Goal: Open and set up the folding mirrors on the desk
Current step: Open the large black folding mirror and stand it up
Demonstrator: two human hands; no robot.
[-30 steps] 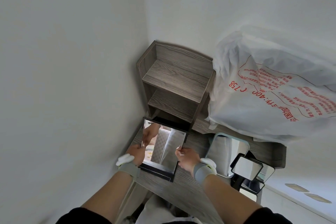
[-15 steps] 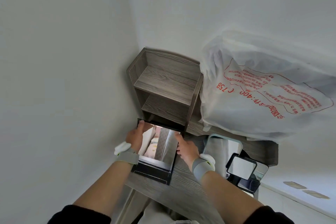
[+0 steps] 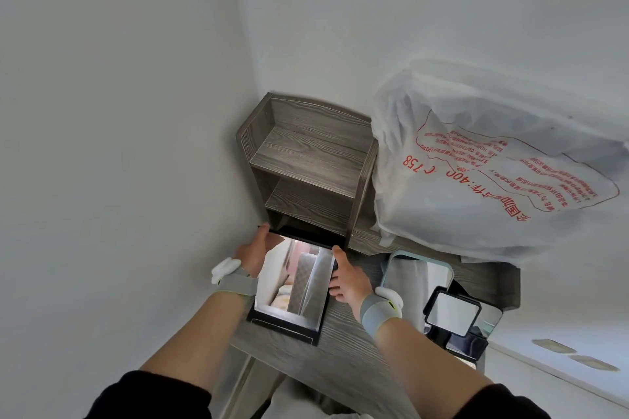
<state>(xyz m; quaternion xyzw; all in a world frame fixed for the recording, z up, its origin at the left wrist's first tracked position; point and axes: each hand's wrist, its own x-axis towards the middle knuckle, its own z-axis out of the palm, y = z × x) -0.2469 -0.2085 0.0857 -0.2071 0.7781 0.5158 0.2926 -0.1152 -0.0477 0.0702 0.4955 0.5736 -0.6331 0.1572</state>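
A black-framed folding mirror [image 3: 296, 282] stands propped on its black base at the left end of the grey wooden desk [image 3: 343, 350]. My left hand [image 3: 253, 252] holds its left edge, fingertips at the top corner. My right hand [image 3: 347, 277] grips its right edge, thumb near the top right corner. To the right stands a light-blue framed mirror [image 3: 418, 274]. A small black-framed mirror [image 3: 452, 313] stands in front of it, with further mirror glass behind.
A grey wooden shelf unit [image 3: 306, 163] stands in the corner right behind the held mirror. A large white plastic bag [image 3: 483, 180] with red print lies on the desk to the right. White walls close in on the left and back.
Both hands slid from the mirror's lower sides up to its top corners. The mirror panel has tilted up more and sits closer to the shelf unit.
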